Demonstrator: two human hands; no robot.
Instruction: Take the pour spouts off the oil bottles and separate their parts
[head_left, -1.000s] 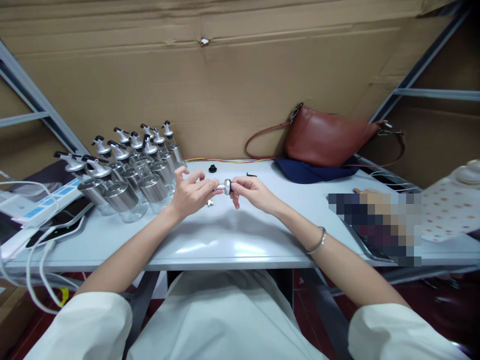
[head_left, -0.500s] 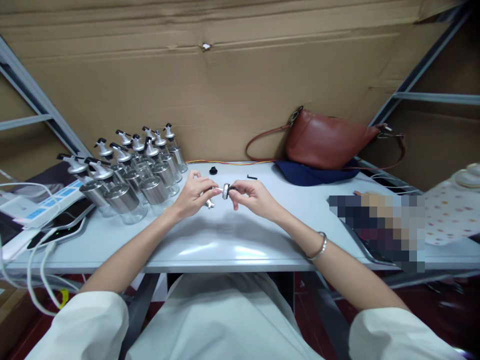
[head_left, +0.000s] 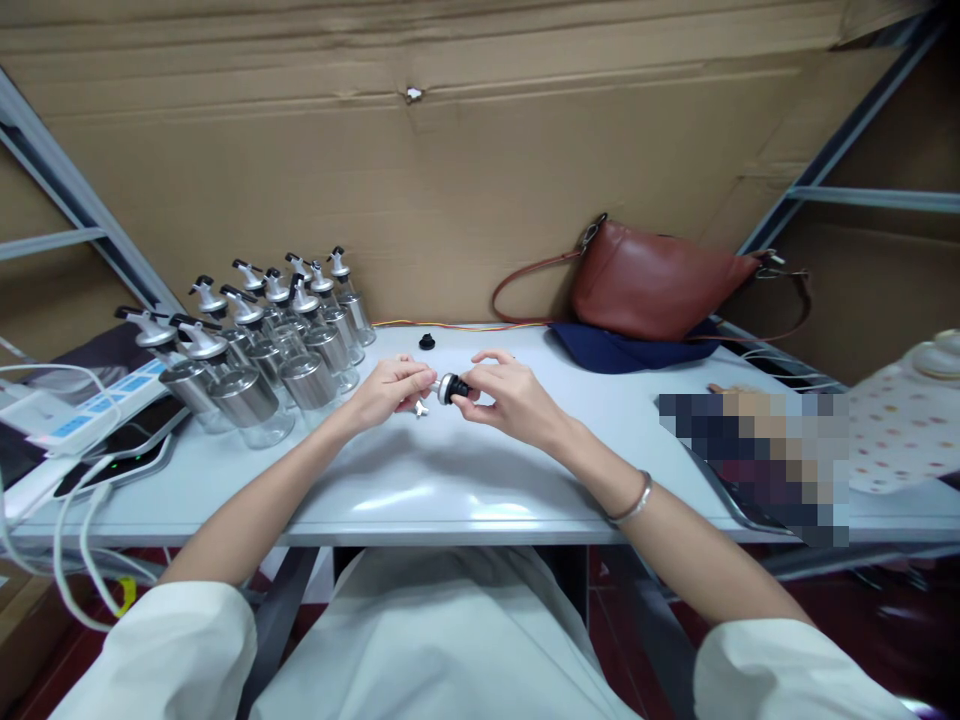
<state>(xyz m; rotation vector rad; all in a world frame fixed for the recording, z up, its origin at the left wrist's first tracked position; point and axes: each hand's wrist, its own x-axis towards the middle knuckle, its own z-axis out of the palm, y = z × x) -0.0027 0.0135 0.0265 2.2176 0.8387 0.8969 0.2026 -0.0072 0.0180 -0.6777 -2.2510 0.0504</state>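
The left hand (head_left: pixel 388 392) and right hand (head_left: pixel 517 398) pinch a silver-and-black pourer (head_left: pixel 451 389) above the worktop (head_left: pixel 480 465). Glass bottles (head_left: pixel 265 360) stand at the left.

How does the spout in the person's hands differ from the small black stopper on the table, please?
The spout is silver and black; the stopper looks all black. The spout is held sideways between the left hand and the right hand; the stopper rests on the table, untouched. Both have black parts.
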